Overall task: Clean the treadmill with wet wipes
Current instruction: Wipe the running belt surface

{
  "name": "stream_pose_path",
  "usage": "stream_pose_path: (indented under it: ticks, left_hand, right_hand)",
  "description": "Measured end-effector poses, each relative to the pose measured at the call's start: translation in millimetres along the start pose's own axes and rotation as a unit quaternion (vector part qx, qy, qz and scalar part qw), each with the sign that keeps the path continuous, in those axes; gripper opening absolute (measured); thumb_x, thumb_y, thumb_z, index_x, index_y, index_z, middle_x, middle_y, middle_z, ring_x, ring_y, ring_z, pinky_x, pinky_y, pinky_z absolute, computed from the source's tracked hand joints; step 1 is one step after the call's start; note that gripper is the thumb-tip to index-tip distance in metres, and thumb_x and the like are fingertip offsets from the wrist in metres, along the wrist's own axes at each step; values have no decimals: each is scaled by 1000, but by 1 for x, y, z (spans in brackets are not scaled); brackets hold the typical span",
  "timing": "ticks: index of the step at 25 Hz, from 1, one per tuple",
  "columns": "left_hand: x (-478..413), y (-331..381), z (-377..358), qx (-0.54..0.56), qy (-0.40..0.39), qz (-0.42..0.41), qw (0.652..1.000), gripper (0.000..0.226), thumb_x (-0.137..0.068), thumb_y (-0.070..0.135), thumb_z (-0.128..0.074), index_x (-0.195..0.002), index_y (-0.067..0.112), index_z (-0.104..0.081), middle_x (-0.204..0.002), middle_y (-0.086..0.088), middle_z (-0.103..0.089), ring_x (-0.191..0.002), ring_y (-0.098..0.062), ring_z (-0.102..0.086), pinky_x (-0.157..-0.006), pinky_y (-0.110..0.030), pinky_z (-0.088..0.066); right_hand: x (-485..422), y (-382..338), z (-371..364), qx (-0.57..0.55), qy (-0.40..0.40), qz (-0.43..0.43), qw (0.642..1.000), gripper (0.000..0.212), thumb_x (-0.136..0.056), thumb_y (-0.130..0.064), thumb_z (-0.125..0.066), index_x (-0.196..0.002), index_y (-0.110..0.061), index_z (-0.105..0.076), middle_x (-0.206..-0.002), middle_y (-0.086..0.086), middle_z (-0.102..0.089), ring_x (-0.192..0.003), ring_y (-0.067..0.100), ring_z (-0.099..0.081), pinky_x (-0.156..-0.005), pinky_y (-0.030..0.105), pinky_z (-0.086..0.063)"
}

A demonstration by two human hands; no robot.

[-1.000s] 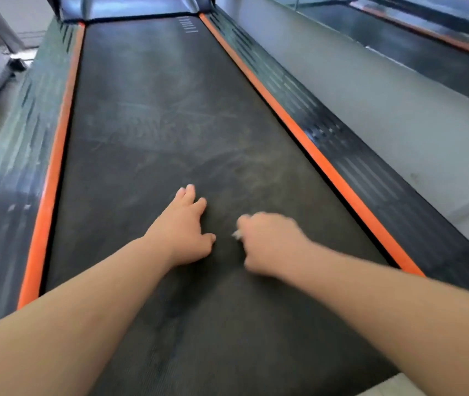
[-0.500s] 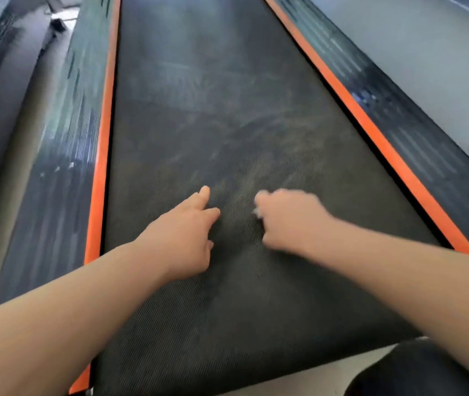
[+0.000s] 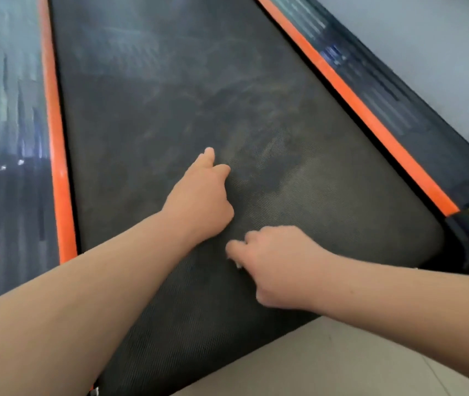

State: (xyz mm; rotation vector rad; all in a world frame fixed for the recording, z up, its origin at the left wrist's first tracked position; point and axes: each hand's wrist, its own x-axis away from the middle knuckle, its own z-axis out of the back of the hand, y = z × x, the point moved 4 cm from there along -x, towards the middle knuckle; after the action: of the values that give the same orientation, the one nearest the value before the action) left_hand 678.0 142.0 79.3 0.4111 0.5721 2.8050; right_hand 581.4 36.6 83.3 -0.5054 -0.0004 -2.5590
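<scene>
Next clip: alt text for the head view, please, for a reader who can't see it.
Two bare hands work low on a dark treadmill belt: the right hand is curled round a wet wipe, only a white scrap of it showing, while the left hand rests on the belt just ahead. Orange strips edge the belt on both sides.

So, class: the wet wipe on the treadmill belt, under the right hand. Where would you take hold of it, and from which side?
Its middle, from above. Only a white sliver of the wet wipe shows beneath the right hand, curled over it on the treadmill belt. Limp and lying on a textured surface, it probably holds better wadded under the palm than pinched by an edge.
</scene>
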Motion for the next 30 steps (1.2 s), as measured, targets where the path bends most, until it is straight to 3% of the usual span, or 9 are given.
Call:
stream_pose_path:
  ticks: [2, 4, 6, 10, 15, 19, 22, 26, 30]
  left_hand:
    - [-4, 28, -14, 22, -4, -39, 999, 63, -82, 2, -46, -143, 18, -48, -171, -1, -3, -156, -16, -13, -118, -40, -34]
    - [-5, 55, -29, 37, -11, -88, 995, 66, -83, 0, -45, -145, 22, -46, -171, 2, -2, -156, -14, -13, -116, -41, -36]
    - [-8, 73, -40, 48, -8, -126, 991, 65, -86, 1, -44, -147, 23, -44, -171, 2, -3, -155, -16, -16, -115, -41, -37]
    - [-4, 75, -46, 55, 8, -158, 986, 63, -89, 7, -52, -149, 22, -44, -169, 0, -13, -153, -18, -24, -118, -38, -34]
    - [26, 61, -51, 60, 14, -264, 963, 53, -81, 10, -64, -132, 22, -60, -136, 6, -57, -125, -18, -54, -108, -40, -45]
    - [27, 71, -59, -3, 45, -272, 961, 33, -87, 24, -69, -120, 26, -64, -110, 12, -62, -105, -13, -57, -93, -35, -49]
    - [13, 79, -64, -22, 46, -275, 960, 11, -89, 23, -71, -100, 25, -70, -95, 13, -60, -90, -13, -58, -82, -34, -50]
    - [-11, 91, -70, -60, 35, -237, 969, 5, -95, 25, -64, -92, 21, -66, -91, 8, -56, -85, -17, -54, -77, -32, -43]
    - [-59, 114, -63, -32, 118, -82, 989, 16, -100, 27, -60, -96, 15, -70, -97, -5, -65, -94, -29, -62, -81, -37, -50]
  right_hand:
    - [2, 46, -5, 9, 22, -129, 991, 34, -83, -25, -58, -114, -23, -48, -110, 5, -62, -101, 32, -63, -70, 34, -39]
    - [13, 112, 1, -43, 50, -307, 949, 26, -80, -23, -59, -102, -22, -45, -105, 8, -62, -92, 35, -61, -67, 33, -38]
    - [27, 142, -5, -106, 77, -380, 916, 22, -79, -22, -57, -95, -21, -41, -97, 7, -60, -82, 31, -54, -64, 34, -38]
    - [22, 108, -17, -182, 129, -264, 938, 14, -77, -25, -60, -81, -27, -46, -84, -6, -57, -81, 25, -56, -69, 37, -50]
    - [34, 110, -30, -356, 230, -250, 871, 7, -81, -26, -82, -77, -26, -76, -72, -12, -68, -68, 3, -61, -68, 20, -48]
    - [44, 118, -28, -382, 192, -224, 876, 0, -82, -22, -80, -81, -21, -79, -71, -2, -74, -67, 13, -68, -63, 22, -52]
    - [62, 156, -22, -444, 199, -245, 839, 11, -86, -15, -71, -92, -23, -77, -79, -3, -77, -71, 19, -73, -72, 26, -59]
    - [114, 199, -32, -139, 353, -369, 849, 13, -91, -29, -65, -98, -25, -75, -97, -1, -65, -98, 27, -60, -80, 40, -52]
    - [154, 218, -55, 20, 365, -412, 835, 20, -85, -26, -71, -97, -11, -75, -89, 9, -57, -86, 36, -53, -71, 43, -44]
